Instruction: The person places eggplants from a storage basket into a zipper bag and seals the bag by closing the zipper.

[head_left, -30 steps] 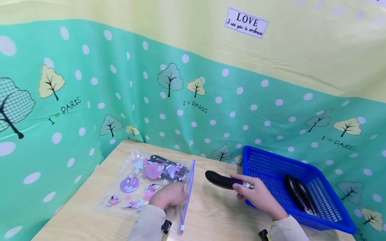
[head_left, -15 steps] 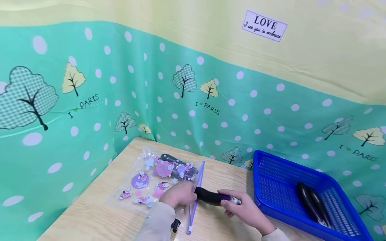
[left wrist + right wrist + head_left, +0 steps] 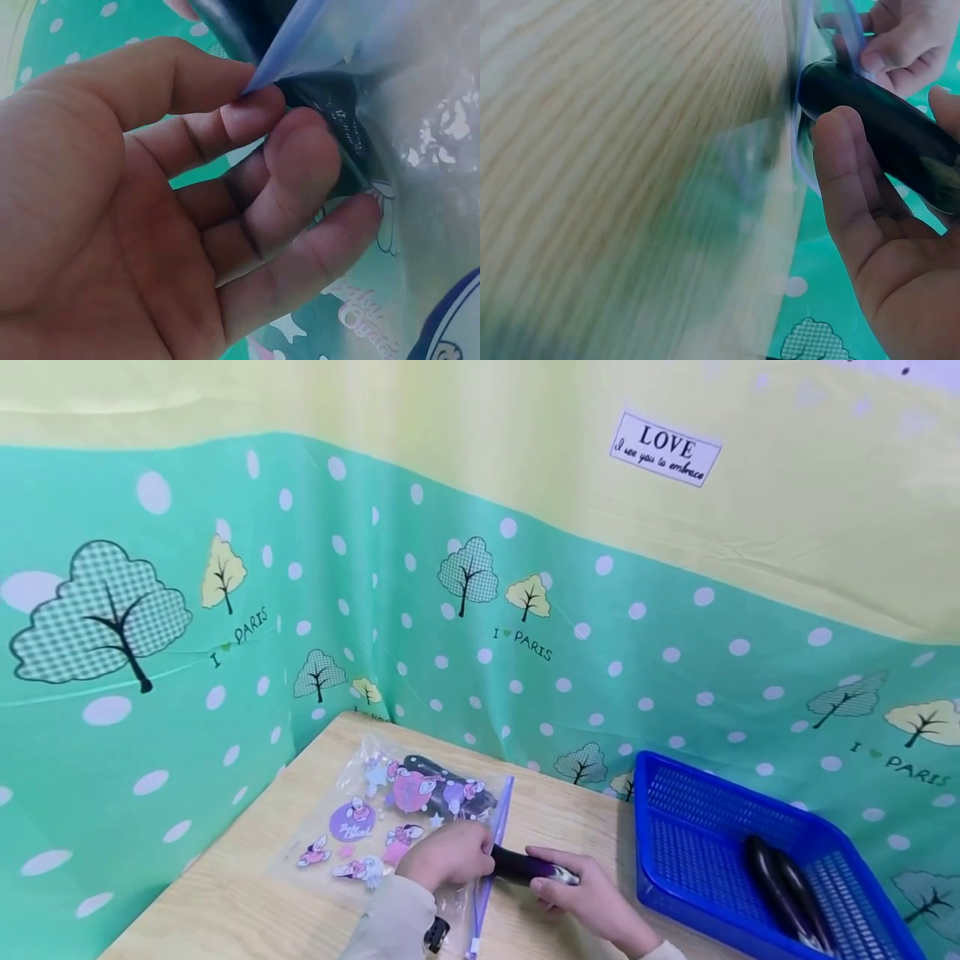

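A clear zip bag [image 3: 352, 852] printed with pink and purple cartoon figures lies on the table, with a dark eggplant [image 3: 423, 770] inside it. My left hand [image 3: 453, 852] pinches the purple zip edge [image 3: 289, 41] of the bag between thumb and index finger, holding the mouth apart. My right hand [image 3: 581, 893] grips another eggplant [image 3: 517, 866] near its pale stem end. The tip of that eggplant is in the bag's mouth, as the right wrist view shows, close beside my left fingers.
To the right stands a blue plastic basket [image 3: 675, 868] with two eggplants [image 3: 783, 889] in it. The wooden table [image 3: 247, 877] meets a green and yellow printed curtain [image 3: 405, 652] at the back and left.
My right hand has carried the eggplant leftward from beside the basket to the bag, and its tip has entered the mouth. My left hand keeps its pinch on the bag's edge.
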{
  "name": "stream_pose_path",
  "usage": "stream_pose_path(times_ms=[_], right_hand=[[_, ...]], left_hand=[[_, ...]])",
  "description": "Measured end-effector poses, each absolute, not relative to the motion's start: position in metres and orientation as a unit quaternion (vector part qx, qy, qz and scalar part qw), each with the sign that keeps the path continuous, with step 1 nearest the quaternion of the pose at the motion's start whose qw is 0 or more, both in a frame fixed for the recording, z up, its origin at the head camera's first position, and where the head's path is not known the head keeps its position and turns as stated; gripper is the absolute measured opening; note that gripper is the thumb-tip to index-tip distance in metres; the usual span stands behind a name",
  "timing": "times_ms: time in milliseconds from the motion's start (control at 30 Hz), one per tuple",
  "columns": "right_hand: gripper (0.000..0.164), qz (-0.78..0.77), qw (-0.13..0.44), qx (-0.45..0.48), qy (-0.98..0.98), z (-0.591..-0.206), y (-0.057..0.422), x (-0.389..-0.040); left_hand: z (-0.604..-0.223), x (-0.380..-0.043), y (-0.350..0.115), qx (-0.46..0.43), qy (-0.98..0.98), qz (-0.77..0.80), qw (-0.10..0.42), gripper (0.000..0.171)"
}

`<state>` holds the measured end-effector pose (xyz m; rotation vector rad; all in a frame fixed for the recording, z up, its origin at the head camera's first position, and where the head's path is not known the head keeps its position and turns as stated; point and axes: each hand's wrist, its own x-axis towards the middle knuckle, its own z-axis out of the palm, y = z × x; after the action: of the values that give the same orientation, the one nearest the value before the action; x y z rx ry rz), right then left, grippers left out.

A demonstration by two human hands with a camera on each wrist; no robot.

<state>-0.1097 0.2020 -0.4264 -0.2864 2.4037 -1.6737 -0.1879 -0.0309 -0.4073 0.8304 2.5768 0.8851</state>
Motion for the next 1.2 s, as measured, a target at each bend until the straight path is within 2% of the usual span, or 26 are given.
stream_pose_path(times_ms=[400,567,733,1000,1200], right_hand=[[0.05,-0.549,0.078,-0.073,0.829,-0.438,0.174,-0.133],[0.044,-0.501,0.039,-0.1,0.859,-0.447,0.161,-0.146],[0.024,-0.408,-0.016,-0.145,0.901,-0.452,0.151,-0.159],[0.004,-0.332,-0.032,-0.204,0.92,-0.45,0.138,-0.172],[0.017,-0.286,-0.027,-0.21,0.934,-0.452,0.135,-0.181]], left_hand=[[-0.403,-0.187,-0.033,0.301,0.887,0.322,0.139,0.02],[-0.403,-0.187,-0.034,0.302,0.881,0.334,0.144,0.025],[-0.402,-0.186,-0.035,0.3,0.88,0.339,0.146,0.026],[-0.404,-0.188,-0.036,0.309,0.873,0.35,0.14,0.032],[-0.403,-0.19,-0.038,0.318,0.868,0.357,0.132,0.031]])
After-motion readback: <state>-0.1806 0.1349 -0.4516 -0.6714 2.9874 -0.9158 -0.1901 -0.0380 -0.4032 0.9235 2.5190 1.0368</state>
